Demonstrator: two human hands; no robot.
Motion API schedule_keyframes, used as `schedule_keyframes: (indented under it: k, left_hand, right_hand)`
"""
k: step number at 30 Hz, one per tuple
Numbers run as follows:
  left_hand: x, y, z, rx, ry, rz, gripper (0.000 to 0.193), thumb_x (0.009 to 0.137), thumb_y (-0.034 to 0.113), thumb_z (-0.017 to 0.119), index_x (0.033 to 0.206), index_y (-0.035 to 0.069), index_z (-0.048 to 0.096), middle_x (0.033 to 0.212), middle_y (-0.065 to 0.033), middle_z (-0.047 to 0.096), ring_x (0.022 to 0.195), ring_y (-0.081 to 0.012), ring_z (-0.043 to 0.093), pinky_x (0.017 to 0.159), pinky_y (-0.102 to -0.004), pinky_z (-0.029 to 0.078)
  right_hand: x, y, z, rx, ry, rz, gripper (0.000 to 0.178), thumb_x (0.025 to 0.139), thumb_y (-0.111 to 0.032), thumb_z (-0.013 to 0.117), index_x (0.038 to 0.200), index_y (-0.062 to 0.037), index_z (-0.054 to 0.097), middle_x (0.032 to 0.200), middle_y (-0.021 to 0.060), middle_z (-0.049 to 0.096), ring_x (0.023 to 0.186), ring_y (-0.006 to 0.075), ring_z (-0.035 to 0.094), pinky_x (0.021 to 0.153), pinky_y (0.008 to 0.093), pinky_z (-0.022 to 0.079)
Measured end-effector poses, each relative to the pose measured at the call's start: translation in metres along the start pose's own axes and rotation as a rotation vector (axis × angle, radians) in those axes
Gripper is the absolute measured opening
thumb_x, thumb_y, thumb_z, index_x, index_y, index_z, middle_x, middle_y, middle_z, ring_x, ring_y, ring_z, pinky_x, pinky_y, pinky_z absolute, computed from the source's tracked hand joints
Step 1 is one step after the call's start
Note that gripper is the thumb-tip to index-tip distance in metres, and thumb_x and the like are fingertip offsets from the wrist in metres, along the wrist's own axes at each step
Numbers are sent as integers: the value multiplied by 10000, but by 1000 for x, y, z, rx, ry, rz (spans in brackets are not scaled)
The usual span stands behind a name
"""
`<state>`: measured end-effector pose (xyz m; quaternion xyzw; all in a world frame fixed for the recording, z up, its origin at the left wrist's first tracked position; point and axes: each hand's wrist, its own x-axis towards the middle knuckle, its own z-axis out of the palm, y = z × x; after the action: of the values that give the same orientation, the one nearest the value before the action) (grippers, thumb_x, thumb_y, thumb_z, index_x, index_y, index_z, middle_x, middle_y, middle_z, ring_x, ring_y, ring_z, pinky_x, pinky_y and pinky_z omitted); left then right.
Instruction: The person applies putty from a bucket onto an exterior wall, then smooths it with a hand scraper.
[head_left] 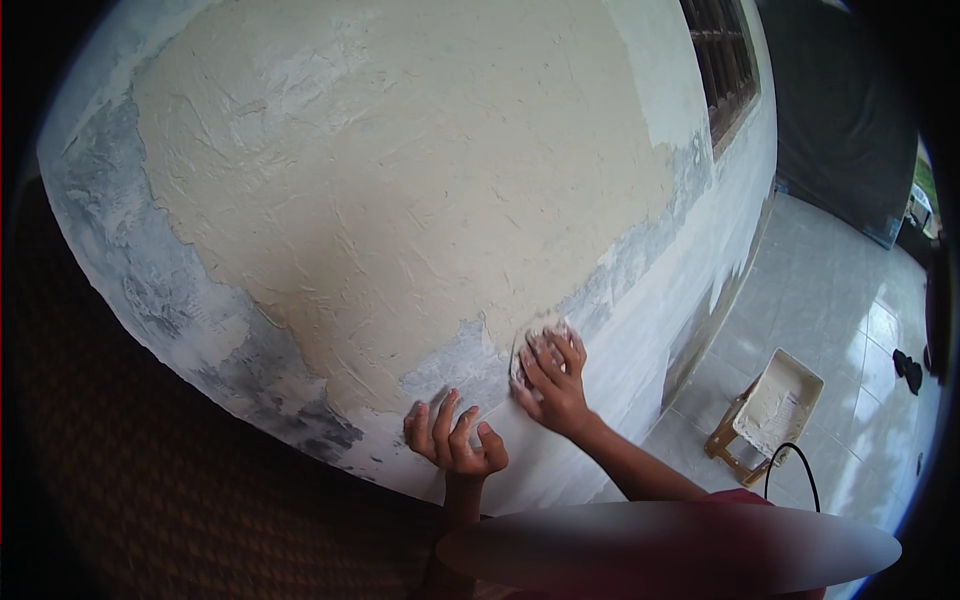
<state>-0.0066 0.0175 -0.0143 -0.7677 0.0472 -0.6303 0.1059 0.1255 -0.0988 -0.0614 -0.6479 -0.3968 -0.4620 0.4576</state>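
Small pale sanding pad (528, 345), dusted white, pressed flat to the rough cream-plastered wall (400, 180) at the lower edge of the plaster, where grey patches show. Right hand (553, 385): fingers spread and flattened over the pad, holding it against the wall. Left hand (452, 438): fingers loosely curled, empty, tips touching the white lower wall. Right: white rectangular tray (780, 400) on a small wooden stool (728, 448), pale tiled floor (840, 280).
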Motion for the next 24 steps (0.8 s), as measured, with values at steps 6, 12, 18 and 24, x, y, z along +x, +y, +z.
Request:
schedule_keyframes:
  k: [6,12,18,24]
  left_hand:
    - [1,-2,0,27,-5,-5,174,890,203,531,986,66,583,1245,-161,624,1322,-383,393,1085,-596,306]
    - [0,0,0,16,-2,-9,173,893,203,532,992,70,578,1241,-164,626,1323,-384,392,1088,-592,307]
    - [-1,-3,0,7,8,-12,172,891,201,536,994,70,577,1236,-166,628,1317,-385,397,1089,-590,312]
    - [-1,0,-1,-25,19,-15,169,889,198,536,992,72,582,1228,-164,629,1313,-384,396,1081,-588,327]
  right_hand:
    - [5,-25,-13,76,11,93,559,734,-163,792,1248,-12,631,1363,169,572,1305,389,449,1096,597,263]
    - [12,-41,3,55,39,219,558,769,-107,759,1286,30,600,1386,204,551,1320,407,425,1091,572,267]
    - [8,-50,-11,94,77,200,583,752,-105,766,1287,46,591,1387,228,552,1303,418,452,1089,568,278]
    - [4,-45,8,28,29,208,605,766,-120,766,1320,35,577,1393,222,549,1323,420,414,1087,565,269]
